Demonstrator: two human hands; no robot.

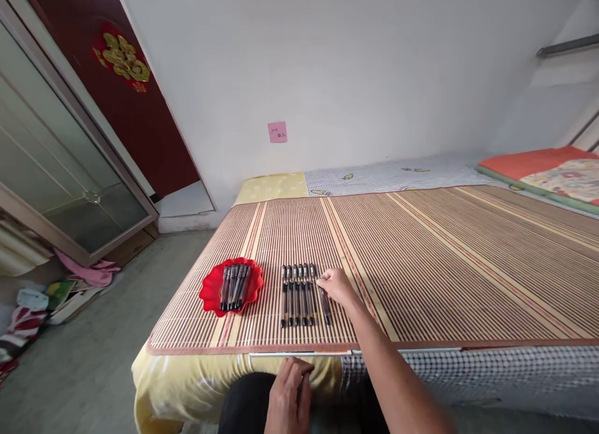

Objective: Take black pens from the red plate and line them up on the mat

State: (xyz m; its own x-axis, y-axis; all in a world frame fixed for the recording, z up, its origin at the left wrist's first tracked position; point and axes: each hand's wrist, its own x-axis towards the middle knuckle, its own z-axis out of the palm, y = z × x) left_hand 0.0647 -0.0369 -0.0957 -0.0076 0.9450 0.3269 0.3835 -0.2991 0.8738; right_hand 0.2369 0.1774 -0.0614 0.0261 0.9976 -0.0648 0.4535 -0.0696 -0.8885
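My right hand (337, 285) pinches the cap end of a black pen (324, 306), which lies slightly tilted on the slatted mat. Just left of it, several similar pens (297, 297) lie side by side in a row, caps toward the wall. Further left, a red scalloped plate (206, 292) holds a bunch of black-capped pens (235, 286). My left hand (290, 393) rests by the bed's front edge near my knee, its fingers bent and close together, with nothing visible in them.
The striped bamboo mat (421, 265) covers the bed. Folded orange and floral bedding (538, 166) lies at the far right. A pink note (277, 132) sticks to the wall. Clothes and other items (42, 309) lie on the left below a glass door (70, 141).
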